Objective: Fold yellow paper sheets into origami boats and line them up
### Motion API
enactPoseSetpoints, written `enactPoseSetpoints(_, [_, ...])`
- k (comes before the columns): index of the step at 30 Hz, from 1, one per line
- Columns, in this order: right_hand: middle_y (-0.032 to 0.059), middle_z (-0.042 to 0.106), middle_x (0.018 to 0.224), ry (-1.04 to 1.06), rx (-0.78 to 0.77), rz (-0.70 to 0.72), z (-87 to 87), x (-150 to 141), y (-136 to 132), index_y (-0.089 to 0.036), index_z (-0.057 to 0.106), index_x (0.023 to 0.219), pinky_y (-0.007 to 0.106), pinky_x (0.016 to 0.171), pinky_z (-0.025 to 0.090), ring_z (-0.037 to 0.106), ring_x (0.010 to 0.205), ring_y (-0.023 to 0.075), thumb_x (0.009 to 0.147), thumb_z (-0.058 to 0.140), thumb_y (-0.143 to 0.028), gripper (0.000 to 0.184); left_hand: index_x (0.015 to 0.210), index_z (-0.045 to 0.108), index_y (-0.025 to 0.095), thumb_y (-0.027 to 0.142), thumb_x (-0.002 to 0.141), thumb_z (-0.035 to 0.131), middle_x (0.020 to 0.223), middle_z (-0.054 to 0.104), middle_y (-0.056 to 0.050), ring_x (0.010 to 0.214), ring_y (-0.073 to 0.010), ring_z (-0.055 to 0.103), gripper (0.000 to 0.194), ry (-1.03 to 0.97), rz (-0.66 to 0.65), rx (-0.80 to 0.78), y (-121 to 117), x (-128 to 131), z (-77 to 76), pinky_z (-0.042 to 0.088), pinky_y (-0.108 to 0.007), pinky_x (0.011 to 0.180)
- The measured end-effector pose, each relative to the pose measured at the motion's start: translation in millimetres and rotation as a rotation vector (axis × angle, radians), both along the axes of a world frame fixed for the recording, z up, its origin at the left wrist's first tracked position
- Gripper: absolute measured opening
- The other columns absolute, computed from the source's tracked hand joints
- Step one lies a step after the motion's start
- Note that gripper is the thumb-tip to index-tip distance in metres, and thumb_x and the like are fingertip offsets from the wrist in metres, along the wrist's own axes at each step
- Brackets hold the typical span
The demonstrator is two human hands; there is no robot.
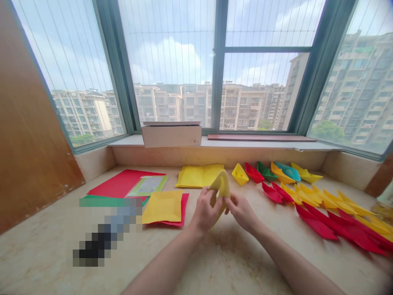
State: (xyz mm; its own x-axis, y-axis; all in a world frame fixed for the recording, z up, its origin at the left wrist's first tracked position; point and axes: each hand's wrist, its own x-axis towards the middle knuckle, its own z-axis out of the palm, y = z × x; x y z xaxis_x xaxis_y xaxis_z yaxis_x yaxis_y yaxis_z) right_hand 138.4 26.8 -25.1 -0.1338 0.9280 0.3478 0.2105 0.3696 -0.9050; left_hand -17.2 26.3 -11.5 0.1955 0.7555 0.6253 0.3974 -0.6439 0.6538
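Observation:
Between my hands, a folded piece of yellow paper point(225, 184) is held up above the stone sill, its layers parted at the top. My left hand point(206, 209) grips its left side, with fingers curled round the paper. On the right edge, my right hand point(240, 209) pinches it between thumb and fingers. Just beyond, a yellow paper boat point(240, 174) stands beside a red paper boat point(254, 173). Left of my hands lie yellow square sheets point(162, 207) on top of red paper point(183, 209). Another creased yellow sheet point(199, 176) lies behind them.
Rows of paper boats in several colours fill the right side, including red ones point(316, 221) and yellow ones point(307, 194). Red sheets point(118, 183), a green-edged packet point(147, 185) and a blurred-out object point(107, 233) lie left. A white box point(172, 136) stands on the ledge by the windows.

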Motion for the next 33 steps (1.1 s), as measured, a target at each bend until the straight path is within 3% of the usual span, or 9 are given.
enactPoseSetpoints(12, [0.0007,0.060,0.062,-0.044,0.067,-0.179,1.7,1.7,-2.2,-0.016,0.062,0.074,0.024,0.051,0.041,0.055,0.055,0.0151,0.086,0.047,-0.032,0.025,0.123,0.061,0.019,0.031,0.093,0.054,0.121,0.064,-0.012,0.113,-0.0248,0.061,0.033,0.013,-0.033,0.027,-2.8,0.3,1.8,0.050,-0.039,0.096])
enactPoseSetpoints(16, [0.0003,0.059,0.060,-0.063,0.077,-0.223,2.9,4.6,2.1,-0.016,0.061,0.070,0.022,0.049,0.036,0.050,0.053,0.0134,0.083,0.046,-0.026,0.023,0.147,0.029,0.025,0.032,0.090,0.059,0.137,0.057,-0.014,0.101,-0.0212,0.068,0.065,-0.141,-0.082,-0.049,-3.8,3.2,-3.5,0.055,-0.035,0.084])
enactPoseSetpoints(19, [-0.0006,0.057,0.058,-0.075,0.089,-0.234,2.3,3.7,3.0,-0.016,0.059,0.069,0.022,0.047,0.033,0.048,0.052,0.0126,0.084,0.045,-0.026,0.022,0.151,0.012,0.029,0.032,0.090,0.059,0.139,0.055,-0.016,0.095,-0.0196,0.070,0.077,-0.214,-0.116,-0.099,-4.4,5.6,-5.5,0.057,-0.034,0.080])
enactPoseSetpoints(26, [-0.0012,0.056,0.060,-0.146,0.119,-0.208,-1.2,-1.1,2.8,-0.018,0.058,0.071,0.021,0.049,0.033,0.048,0.054,0.0127,0.087,0.047,-0.028,0.022,0.153,0.014,0.028,0.030,0.090,0.058,0.144,0.050,-0.017,0.126,-0.0250,0.056,0.077,-0.149,-0.051,-0.051,-4.8,6.4,-1.6,0.045,-0.044,0.104])
enactPoseSetpoints(30, [-0.0022,0.054,0.057,-0.196,0.135,-0.222,-0.6,-0.5,1.6,-0.018,0.056,0.067,0.021,0.049,0.030,0.045,0.052,0.0117,0.087,0.048,-0.025,0.022,0.154,0.006,0.026,0.036,0.088,0.061,0.146,0.049,-0.017,0.128,-0.0254,0.054,0.086,-0.151,-0.066,-0.130,-1.5,4.3,-2.8,0.042,-0.045,0.107])
enactPoseSetpoints(33, [-0.0028,0.053,0.058,-0.235,0.149,-0.227,1.5,0.8,-1.7,-0.018,0.058,0.068,0.022,0.050,0.028,0.044,0.052,0.0111,0.085,0.051,-0.025,0.020,0.154,0.011,0.023,0.041,0.083,0.068,0.140,0.055,-0.016,0.124,-0.0270,0.058,0.093,-0.195,-0.060,-0.206,0.8,3.6,-2.7,0.046,-0.044,0.103])
